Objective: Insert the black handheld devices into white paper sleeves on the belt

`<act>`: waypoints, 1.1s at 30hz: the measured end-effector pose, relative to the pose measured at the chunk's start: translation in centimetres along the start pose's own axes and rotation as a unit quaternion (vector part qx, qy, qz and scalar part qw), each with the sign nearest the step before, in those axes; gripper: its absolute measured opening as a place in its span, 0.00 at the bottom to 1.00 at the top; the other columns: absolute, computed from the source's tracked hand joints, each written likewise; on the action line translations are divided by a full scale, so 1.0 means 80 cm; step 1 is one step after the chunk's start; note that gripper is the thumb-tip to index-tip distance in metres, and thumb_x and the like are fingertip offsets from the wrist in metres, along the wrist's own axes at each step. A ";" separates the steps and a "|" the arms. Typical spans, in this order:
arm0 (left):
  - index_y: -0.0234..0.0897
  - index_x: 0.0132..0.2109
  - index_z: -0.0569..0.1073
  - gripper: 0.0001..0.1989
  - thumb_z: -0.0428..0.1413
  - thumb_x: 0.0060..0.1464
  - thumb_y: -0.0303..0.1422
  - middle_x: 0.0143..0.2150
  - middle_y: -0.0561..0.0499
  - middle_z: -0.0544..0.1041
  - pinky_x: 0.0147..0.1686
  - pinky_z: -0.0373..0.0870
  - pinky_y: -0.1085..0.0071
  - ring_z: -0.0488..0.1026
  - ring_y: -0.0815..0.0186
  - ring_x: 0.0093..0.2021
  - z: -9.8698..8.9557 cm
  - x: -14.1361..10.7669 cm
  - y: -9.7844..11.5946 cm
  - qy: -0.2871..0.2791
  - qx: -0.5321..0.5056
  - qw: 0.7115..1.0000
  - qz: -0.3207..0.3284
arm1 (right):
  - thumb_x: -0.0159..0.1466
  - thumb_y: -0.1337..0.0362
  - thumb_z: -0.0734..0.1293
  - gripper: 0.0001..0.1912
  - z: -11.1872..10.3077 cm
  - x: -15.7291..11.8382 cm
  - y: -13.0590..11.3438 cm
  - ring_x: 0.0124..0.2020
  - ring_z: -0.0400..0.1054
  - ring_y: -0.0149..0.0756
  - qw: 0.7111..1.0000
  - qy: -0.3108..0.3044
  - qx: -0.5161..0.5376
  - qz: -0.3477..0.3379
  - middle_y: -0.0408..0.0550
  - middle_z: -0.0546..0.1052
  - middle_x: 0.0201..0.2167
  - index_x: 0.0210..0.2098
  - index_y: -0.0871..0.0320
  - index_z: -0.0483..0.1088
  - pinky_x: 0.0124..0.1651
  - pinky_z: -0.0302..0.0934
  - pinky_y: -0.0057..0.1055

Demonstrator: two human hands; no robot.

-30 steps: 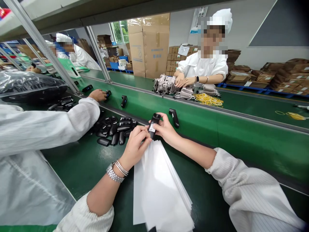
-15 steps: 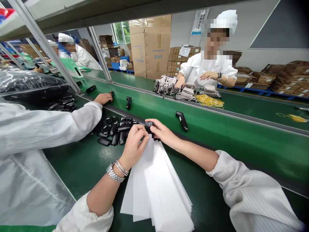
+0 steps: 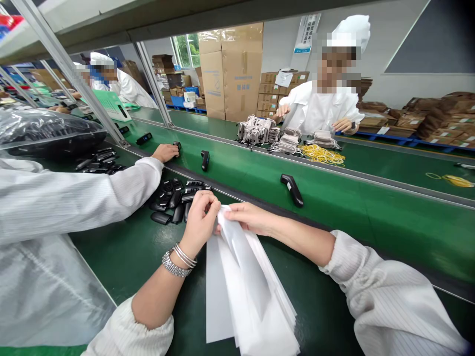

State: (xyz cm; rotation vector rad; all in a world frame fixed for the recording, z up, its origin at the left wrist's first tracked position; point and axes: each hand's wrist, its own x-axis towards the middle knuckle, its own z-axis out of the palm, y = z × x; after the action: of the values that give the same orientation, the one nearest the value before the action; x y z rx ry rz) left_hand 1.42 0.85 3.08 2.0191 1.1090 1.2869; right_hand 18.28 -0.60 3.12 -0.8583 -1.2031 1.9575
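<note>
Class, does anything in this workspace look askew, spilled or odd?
Nothing looks spilled or damaged. The white sheets in the foreground are fanned unevenly, one jutting left, and the yellow cords on the far side lie tangled, so both look untidy.

Grey wall (image 3: 280,49), window (image 3: 186,49), cardbd boxes (image 3: 243,74) in bkgd.

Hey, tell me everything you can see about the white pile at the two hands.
The white pile is made of thin, long pieces, slightly translucent, like paper or film; whether sheets or sleeves is unclear. It lies on the green work surface, fanned along its right side, with one greyish piece jutting out at the left. The top piece is creased and buckled. At the far end the left hand pinches it and the right hand grasps it, thumb on top.
</note>
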 end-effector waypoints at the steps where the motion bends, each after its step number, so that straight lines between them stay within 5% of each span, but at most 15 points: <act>1: 0.37 0.31 0.68 0.10 0.52 0.62 0.33 0.40 0.49 0.68 0.39 0.65 0.70 0.68 0.66 0.40 -0.002 0.001 -0.003 -0.002 0.006 1.000 -0.009 | 0.54 0.49 0.74 0.21 -0.002 -0.001 -0.006 0.27 0.70 0.33 0.999 0.024 -0.012 -0.019 0.46 0.77 0.27 0.37 0.59 0.71 0.34 0.64 0.32; 3: 0.37 0.30 0.68 0.11 0.52 0.61 0.35 0.39 0.49 0.69 0.37 0.65 0.70 0.67 0.66 0.38 -0.009 0.004 -0.010 -0.021 0.044 0.998 -0.035 | 0.58 0.47 0.69 0.21 -0.018 -0.005 -0.029 0.24 0.68 0.34 0.989 0.097 -0.063 -0.089 0.44 0.75 0.23 0.41 0.58 0.69 0.34 0.63 0.33; 5: 0.37 0.31 0.69 0.12 0.53 0.59 0.39 0.36 0.51 0.69 0.35 0.63 0.69 0.66 0.66 0.34 -0.019 0.007 -0.020 -0.061 0.107 0.990 -0.075 | 0.62 0.48 0.64 0.19 -0.051 -0.014 -0.058 0.24 0.66 0.34 0.949 0.192 -0.188 -0.166 0.42 0.72 0.21 0.41 0.57 0.69 0.36 0.63 0.34; 7: 0.37 0.31 0.70 0.13 0.57 0.56 0.43 0.33 0.52 0.70 0.32 0.61 0.69 0.66 0.66 0.32 -0.029 0.008 -0.028 -0.128 0.154 0.972 -0.124 | 0.65 0.51 0.61 0.16 -0.096 -0.027 -0.086 0.30 0.68 0.38 0.833 0.322 -0.414 -0.173 0.46 0.73 0.26 0.36 0.57 0.70 0.38 0.61 0.34; 10: 0.37 0.31 0.70 0.11 0.58 0.53 0.40 0.30 0.53 0.70 0.29 0.58 0.70 0.65 0.66 0.29 -0.038 0.009 -0.031 -0.228 0.156 0.949 -0.151 | 0.68 0.57 0.57 0.16 -0.168 -0.046 -0.101 0.43 0.69 0.47 0.586 0.465 -0.663 -0.042 0.56 0.76 0.36 0.36 0.59 0.73 0.45 0.59 0.38; 12: 0.37 0.29 0.70 0.11 0.54 0.56 0.37 0.27 0.54 0.69 0.29 0.57 0.71 0.63 0.67 0.28 -0.038 0.009 -0.026 -0.240 0.141 0.952 -0.130 | 0.66 0.56 0.60 0.16 -0.205 -0.054 -0.093 0.52 0.66 0.52 0.493 0.471 -0.730 0.043 0.61 0.74 0.47 0.44 0.60 0.73 0.49 0.58 0.41; 13: 0.36 0.28 0.69 0.12 0.52 0.58 0.36 0.26 0.54 0.68 0.29 0.56 0.71 0.63 0.67 0.28 -0.037 0.010 -0.023 -0.229 0.135 0.957 -0.112 | 0.65 0.54 0.62 0.19 -0.218 -0.055 -0.086 0.54 0.65 0.54 0.483 0.459 -0.740 0.095 0.62 0.73 0.49 0.48 0.59 0.72 0.50 0.58 0.42; 16: 0.36 0.27 0.67 0.14 0.49 0.61 0.35 0.26 0.54 0.69 0.29 0.56 0.71 0.64 0.68 0.28 -0.033 0.011 -0.014 -0.186 0.131 0.972 -0.061 | 0.63 0.50 0.64 0.25 -0.241 -0.053 -0.066 0.51 0.67 0.53 0.525 0.404 -0.711 0.235 0.61 0.72 0.52 0.56 0.57 0.68 0.47 0.61 0.44; 19: 0.36 0.32 0.70 0.11 0.48 0.62 0.33 0.27 0.54 0.70 0.31 0.57 0.71 0.66 0.68 0.29 -0.029 0.011 -0.009 -0.181 0.132 0.974 -0.023 | 0.64 0.59 0.63 0.20 -0.246 -0.047 -0.061 0.47 0.71 0.50 0.567 0.389 -0.682 0.250 0.59 0.72 0.51 0.55 0.56 0.68 0.45 0.63 0.42; 23: 0.38 0.37 0.70 0.05 0.51 0.62 0.32 0.28 0.56 0.70 0.35 0.59 0.70 0.65 0.67 0.30 -0.023 0.007 -0.005 -0.179 0.137 0.974 0.037 | 0.62 0.63 0.63 0.16 -0.221 -0.035 -0.073 0.46 0.71 0.44 0.702 0.417 -0.578 -0.002 0.54 0.75 0.47 0.49 0.57 0.70 0.49 0.63 0.40; 27: 0.38 0.33 0.69 0.07 0.55 0.60 0.32 0.34 0.53 0.71 0.44 0.60 0.65 0.68 0.65 0.38 -0.014 0.002 -0.002 -0.171 0.139 0.970 0.104 | 0.59 0.57 0.66 0.25 -0.149 -0.020 -0.080 0.48 0.70 0.43 0.843 0.360 -0.317 -0.245 0.51 0.75 0.52 0.55 0.53 0.64 0.44 0.67 0.38; 33: 0.38 0.30 0.72 0.08 0.61 0.56 0.32 0.37 0.51 0.69 0.45 0.62 0.63 0.68 0.62 0.41 -0.005 -0.003 0.005 -0.153 0.121 0.972 0.131 | 0.57 0.59 0.70 0.24 -0.063 -0.012 -0.063 0.54 0.68 0.42 0.890 0.267 -0.205 -0.308 0.48 0.73 0.53 0.53 0.49 0.65 0.54 0.64 0.38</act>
State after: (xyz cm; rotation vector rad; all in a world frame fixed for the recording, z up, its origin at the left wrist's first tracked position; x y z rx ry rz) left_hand 1.17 0.46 3.43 2.5122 0.9116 0.9452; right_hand 23.92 2.76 6.12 -0.9802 -1.3427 0.8912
